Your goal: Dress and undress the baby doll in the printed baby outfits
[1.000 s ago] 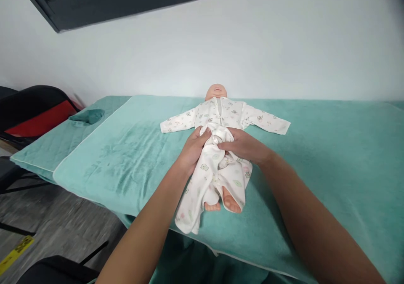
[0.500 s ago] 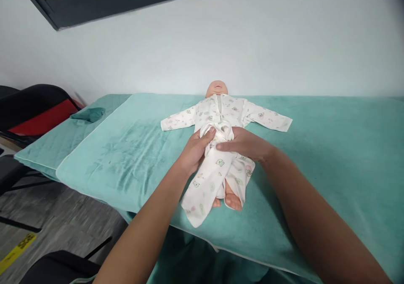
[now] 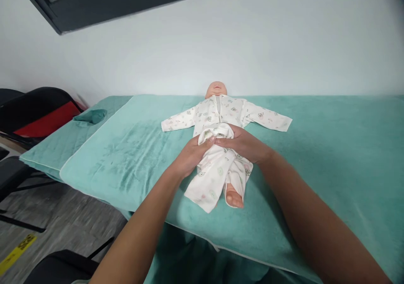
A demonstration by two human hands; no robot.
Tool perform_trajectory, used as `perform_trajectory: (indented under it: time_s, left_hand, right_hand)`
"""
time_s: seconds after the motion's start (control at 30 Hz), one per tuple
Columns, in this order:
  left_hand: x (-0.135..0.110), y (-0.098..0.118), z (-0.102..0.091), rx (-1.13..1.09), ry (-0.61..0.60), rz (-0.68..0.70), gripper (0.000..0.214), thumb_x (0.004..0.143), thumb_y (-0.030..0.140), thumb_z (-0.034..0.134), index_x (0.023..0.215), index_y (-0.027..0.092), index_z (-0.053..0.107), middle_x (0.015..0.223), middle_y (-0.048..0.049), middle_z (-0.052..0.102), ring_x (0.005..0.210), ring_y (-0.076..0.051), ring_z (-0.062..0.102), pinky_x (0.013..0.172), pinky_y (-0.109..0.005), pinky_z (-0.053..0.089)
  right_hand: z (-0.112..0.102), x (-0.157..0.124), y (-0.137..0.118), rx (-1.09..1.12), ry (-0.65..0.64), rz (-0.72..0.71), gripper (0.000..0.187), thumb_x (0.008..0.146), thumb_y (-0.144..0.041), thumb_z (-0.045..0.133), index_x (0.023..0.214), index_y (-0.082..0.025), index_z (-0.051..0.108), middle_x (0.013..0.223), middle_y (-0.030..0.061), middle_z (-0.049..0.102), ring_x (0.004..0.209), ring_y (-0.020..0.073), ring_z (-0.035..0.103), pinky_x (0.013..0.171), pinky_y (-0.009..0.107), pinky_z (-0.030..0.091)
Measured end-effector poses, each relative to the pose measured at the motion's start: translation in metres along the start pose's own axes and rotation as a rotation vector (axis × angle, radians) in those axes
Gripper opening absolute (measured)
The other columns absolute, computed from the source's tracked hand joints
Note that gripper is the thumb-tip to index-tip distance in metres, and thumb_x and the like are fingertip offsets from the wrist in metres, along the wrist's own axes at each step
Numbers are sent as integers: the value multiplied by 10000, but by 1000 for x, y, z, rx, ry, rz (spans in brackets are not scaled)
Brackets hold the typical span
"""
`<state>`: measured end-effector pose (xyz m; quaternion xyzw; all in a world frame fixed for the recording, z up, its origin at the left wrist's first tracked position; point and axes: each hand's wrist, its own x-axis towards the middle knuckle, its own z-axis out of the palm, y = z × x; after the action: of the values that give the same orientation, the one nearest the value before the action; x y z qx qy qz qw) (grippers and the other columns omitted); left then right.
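Note:
A baby doll [image 3: 216, 88] lies on its back on a teal towel [image 3: 132, 149], head towards the wall. It wears a white printed romper [image 3: 221, 111] with both sleeves spread out. My left hand [image 3: 189, 155] and my right hand [image 3: 243, 143] meet at the doll's waist, both pinching the bunched romper cloth there. The left trouser leg [image 3: 205, 187] lies flat and loose. One bare foot [image 3: 234, 197] sticks out of the other leg.
The towel covers a table against a white wall. A small folded teal cloth [image 3: 91, 116] lies at the far left corner. Black chairs, one with a red seat [image 3: 41, 120], stand to the left. A yellow floor marking [image 3: 15, 252] shows at the lower left.
The loose trouser leg has been drawn up the table towards the waist. Only one bare foot shows now, where two showed before. Both hands stay at the waist.

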<state>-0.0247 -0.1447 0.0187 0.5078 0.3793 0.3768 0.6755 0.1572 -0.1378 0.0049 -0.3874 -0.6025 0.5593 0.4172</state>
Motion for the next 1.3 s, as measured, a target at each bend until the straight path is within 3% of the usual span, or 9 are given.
perform_trajectory:
  time_s: [0.13, 0.3, 0.43, 0.57, 0.7, 0.87, 0.97, 1.1, 1.3]
  left_hand:
    - [-26, -1, 8, -135, -8, -55, 479, 742, 337, 814, 1161, 153, 668, 1050, -109, 733, 959, -265, 691, 866, -376, 517]
    - [-64, -10, 33, -346, 347, -128, 369, 746, 340, 785, 1037, 158, 649, 957, -91, 730, 845, -243, 703, 715, -327, 544]
    - [-93, -18, 54, -417, 514, -187, 342, 725, 370, 786, 977, 192, 639, 948, -81, 730, 837, -243, 707, 666, -313, 552]
    - [-121, -32, 66, -402, 636, -206, 407, 715, 403, 800, 1030, 205, 634, 976, -92, 733, 860, -253, 713, 647, -313, 551]
    - [-140, -53, 69, -394, 721, -194, 475, 677, 414, 829, 1054, 192, 644, 953, -102, 737, 821, -250, 713, 623, -309, 537]
    - [-146, -76, 58, -310, 859, -203, 506, 654, 420, 848, 1056, 183, 652, 859, -68, 723, 724, -204, 682, 627, -290, 509]
    - [-142, -76, 51, -229, 863, -203, 449, 737, 463, 776, 1070, 188, 652, 902, -56, 716, 768, -192, 662, 677, -281, 490]
    - [-135, -70, 45, -1, 757, -210, 348, 825, 526, 657, 957, 205, 678, 860, -28, 692, 785, -193, 607, 702, -272, 456]
    - [-126, -77, 35, 202, 732, -157, 425, 838, 647, 573, 789, 225, 604, 749, -9, 598, 739, -195, 526, 691, -279, 425]
  right_hand:
    - [-1, -2, -6, -246, -34, -29, 342, 794, -429, 719, 1071, -231, 693, 1074, 48, 718, 998, 252, 652, 835, 363, 499]
    - [-1, -1, -11, -555, -198, -54, 158, 787, -328, 668, 909, -230, 695, 929, 17, 714, 876, 225, 634, 772, 345, 465]
    - [2, 0, -10, -637, -297, -48, 177, 727, -159, 559, 818, -228, 694, 881, 6, 726, 835, 219, 638, 737, 333, 451]
    - [4, 0, -5, -753, -361, -90, 204, 652, -126, 603, 787, -225, 721, 856, 1, 743, 783, 215, 652, 683, 307, 429]
    - [9, -2, -4, -866, -380, -104, 170, 649, -140, 638, 764, -218, 736, 848, 18, 749, 756, 207, 635, 663, 301, 404]
    - [12, -4, -5, -879, -392, -75, 114, 643, -168, 673, 729, -223, 723, 812, 14, 739, 734, 202, 622, 632, 295, 373]
    - [14, -3, -4, -910, -387, -82, 50, 687, -216, 672, 716, -227, 711, 800, 24, 734, 724, 210, 617, 622, 306, 355]
    - [17, -3, -5, -940, -359, -63, 38, 711, -209, 622, 703, -232, 651, 775, 8, 710, 718, 199, 604, 619, 297, 340]
    - [19, -5, -8, -933, -304, -14, 51, 723, -179, 582, 721, -223, 559, 766, -4, 685, 718, 184, 590, 616, 286, 344]
